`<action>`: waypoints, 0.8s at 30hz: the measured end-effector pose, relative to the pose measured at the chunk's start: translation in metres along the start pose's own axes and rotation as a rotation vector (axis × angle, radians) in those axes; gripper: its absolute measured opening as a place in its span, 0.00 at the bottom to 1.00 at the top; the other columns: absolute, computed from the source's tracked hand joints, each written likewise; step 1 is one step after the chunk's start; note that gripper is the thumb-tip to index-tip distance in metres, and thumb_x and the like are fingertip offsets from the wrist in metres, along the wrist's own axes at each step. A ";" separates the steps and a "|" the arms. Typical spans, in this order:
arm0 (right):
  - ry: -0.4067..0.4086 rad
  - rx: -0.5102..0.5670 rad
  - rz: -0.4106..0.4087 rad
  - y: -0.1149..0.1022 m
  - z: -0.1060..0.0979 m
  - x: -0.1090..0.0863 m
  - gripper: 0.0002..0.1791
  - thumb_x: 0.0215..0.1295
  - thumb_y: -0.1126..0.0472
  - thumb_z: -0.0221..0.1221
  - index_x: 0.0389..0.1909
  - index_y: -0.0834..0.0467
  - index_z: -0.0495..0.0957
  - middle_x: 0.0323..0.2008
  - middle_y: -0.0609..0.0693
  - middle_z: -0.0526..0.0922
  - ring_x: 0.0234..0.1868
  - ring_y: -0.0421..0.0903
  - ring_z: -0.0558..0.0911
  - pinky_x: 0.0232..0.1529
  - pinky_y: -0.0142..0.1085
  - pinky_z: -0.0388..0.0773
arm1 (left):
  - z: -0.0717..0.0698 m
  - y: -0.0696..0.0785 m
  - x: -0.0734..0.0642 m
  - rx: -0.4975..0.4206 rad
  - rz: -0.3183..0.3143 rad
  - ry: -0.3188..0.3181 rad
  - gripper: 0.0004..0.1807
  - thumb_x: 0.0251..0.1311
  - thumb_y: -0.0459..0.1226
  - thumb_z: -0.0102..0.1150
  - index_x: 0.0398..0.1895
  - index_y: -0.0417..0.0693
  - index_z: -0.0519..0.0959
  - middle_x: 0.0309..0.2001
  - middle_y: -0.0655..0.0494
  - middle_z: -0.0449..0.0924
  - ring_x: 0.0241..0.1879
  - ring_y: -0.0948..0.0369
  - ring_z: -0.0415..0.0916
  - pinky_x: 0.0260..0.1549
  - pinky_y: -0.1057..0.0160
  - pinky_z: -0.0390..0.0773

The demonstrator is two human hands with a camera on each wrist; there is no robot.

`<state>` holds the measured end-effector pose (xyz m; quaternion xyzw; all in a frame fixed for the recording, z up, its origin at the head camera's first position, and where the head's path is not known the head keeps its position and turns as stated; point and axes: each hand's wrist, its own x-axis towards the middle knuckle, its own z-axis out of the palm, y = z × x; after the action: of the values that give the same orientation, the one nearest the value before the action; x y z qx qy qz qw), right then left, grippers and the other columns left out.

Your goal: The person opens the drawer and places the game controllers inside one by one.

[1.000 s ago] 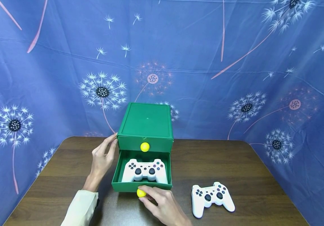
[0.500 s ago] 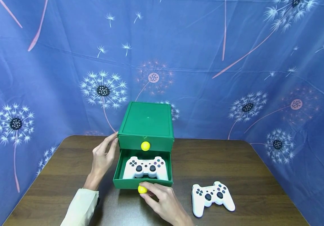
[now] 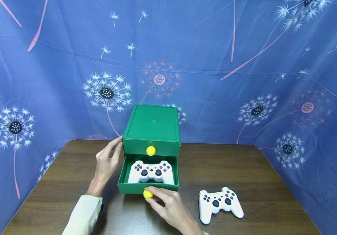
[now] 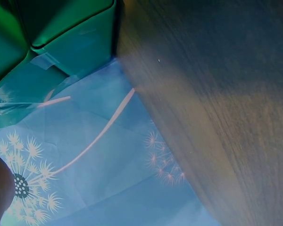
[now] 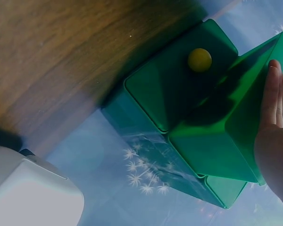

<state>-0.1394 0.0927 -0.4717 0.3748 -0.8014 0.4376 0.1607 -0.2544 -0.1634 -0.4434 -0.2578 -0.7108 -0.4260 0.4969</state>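
Observation:
A green two-drawer box [image 3: 153,123] stands on the table, its upper drawer closed behind a yellow ball knob [image 3: 151,150]. The lower drawer [image 3: 130,188] is pulled out, and a white game controller [image 3: 151,173] lies in it, buttons up. My right hand [image 3: 171,205] pinches the lower drawer's yellow knob [image 3: 148,194] between thumb and fingers. In the right wrist view, the right hand's fingers [image 5: 270,101] lie along that drawer's front. With fingers extended, my left hand [image 3: 106,163] touches the box's left side near the upper front corner.
Right of the box, a second white game controller [image 3: 219,205] lies on the brown wooden table [image 3: 230,166]. A blue curtain [image 3: 203,98] with a dandelion print hangs behind the table and along its sides.
My right hand has pushed the lower drawer a little farther into the box, carrying the controller inside with it. The left hand keeps its place at the box's side.

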 end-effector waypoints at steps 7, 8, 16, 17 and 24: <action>0.005 0.003 0.001 0.002 0.000 0.001 0.18 0.68 0.66 0.68 0.58 0.56 0.83 0.43 0.47 0.88 0.37 0.34 0.83 0.39 0.32 0.87 | 0.000 0.000 0.000 -0.007 0.004 -0.002 0.26 0.56 0.13 0.63 0.58 0.35 0.83 0.53 0.45 0.86 0.52 0.64 0.82 0.53 0.74 0.78; 0.007 0.003 0.001 0.002 0.000 0.001 0.18 0.68 0.66 0.68 0.58 0.56 0.83 0.43 0.47 0.88 0.37 0.34 0.83 0.39 0.32 0.87 | 0.000 0.000 0.000 -0.007 0.005 -0.001 0.26 0.56 0.13 0.63 0.58 0.35 0.83 0.53 0.45 0.86 0.52 0.64 0.83 0.53 0.74 0.78; 0.037 -0.003 -0.049 0.006 0.001 0.004 0.19 0.66 0.68 0.70 0.57 0.55 0.84 0.38 0.45 0.87 0.36 0.32 0.82 0.38 0.30 0.86 | 0.000 -0.001 0.001 -0.004 0.004 0.002 0.25 0.56 0.13 0.64 0.57 0.34 0.83 0.53 0.45 0.86 0.48 0.60 0.85 0.51 0.76 0.78; 0.039 0.002 -0.052 0.007 0.001 0.004 0.19 0.66 0.68 0.70 0.57 0.55 0.84 0.38 0.45 0.87 0.36 0.32 0.82 0.38 0.30 0.86 | 0.000 -0.002 0.001 -0.004 0.004 0.003 0.25 0.55 0.13 0.64 0.57 0.34 0.83 0.53 0.46 0.87 0.48 0.60 0.85 0.51 0.76 0.78; 0.050 0.023 -0.073 0.010 0.003 0.007 0.18 0.66 0.70 0.69 0.56 0.57 0.84 0.40 0.47 0.87 0.36 0.33 0.83 0.37 0.32 0.86 | 0.000 -0.002 -0.001 -0.003 0.002 0.006 0.26 0.55 0.13 0.64 0.57 0.35 0.84 0.52 0.47 0.87 0.47 0.62 0.84 0.47 0.78 0.79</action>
<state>-0.1515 0.0908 -0.4750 0.3944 -0.7779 0.4498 0.1923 -0.2553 -0.1642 -0.4446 -0.2581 -0.7085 -0.4270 0.4991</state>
